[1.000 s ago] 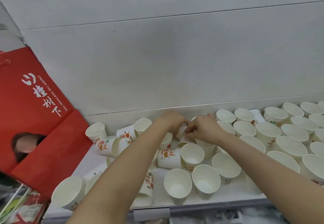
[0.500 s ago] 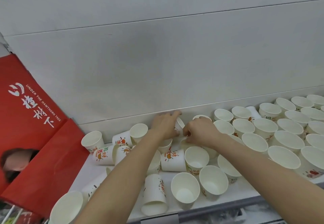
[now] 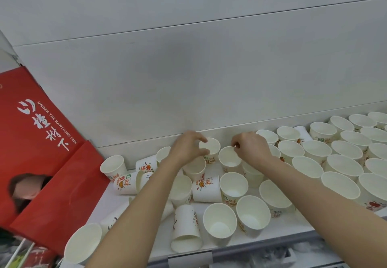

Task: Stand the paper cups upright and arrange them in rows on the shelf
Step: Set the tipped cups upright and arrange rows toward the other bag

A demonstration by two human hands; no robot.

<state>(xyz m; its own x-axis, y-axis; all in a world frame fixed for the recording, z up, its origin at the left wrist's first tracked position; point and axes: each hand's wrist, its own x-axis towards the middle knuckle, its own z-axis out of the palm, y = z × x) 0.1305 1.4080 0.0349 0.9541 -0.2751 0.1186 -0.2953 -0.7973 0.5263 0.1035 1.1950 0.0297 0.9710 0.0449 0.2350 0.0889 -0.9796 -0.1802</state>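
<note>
Many white paper cups with orange print cover the white shelf (image 3: 117, 202). My left hand (image 3: 187, 147) grips the rim of an upright cup (image 3: 212, 149) by the back wall. Beside it my right hand (image 3: 250, 147) pinches the rim of a second upright cup (image 3: 229, 158). To the right, several upright cups (image 3: 316, 149) stand in neat rows. In the middle and left the cups are jumbled: one lies on its side (image 3: 206, 188), another (image 3: 125, 183) too, and one lies near the front edge (image 3: 185, 231).
A red gift bag (image 3: 41, 152) with white lettering leans at the shelf's left end. A grey wall panel (image 3: 209, 79) rises behind the shelf. The shelf's front edge carries a label rail (image 3: 189, 258). Upright cups (image 3: 219, 222) stand near that edge.
Both hands lifted apart from a tight cluster; the two cups they were handling now stand upright side by side by the back wall, one in each hand.
</note>
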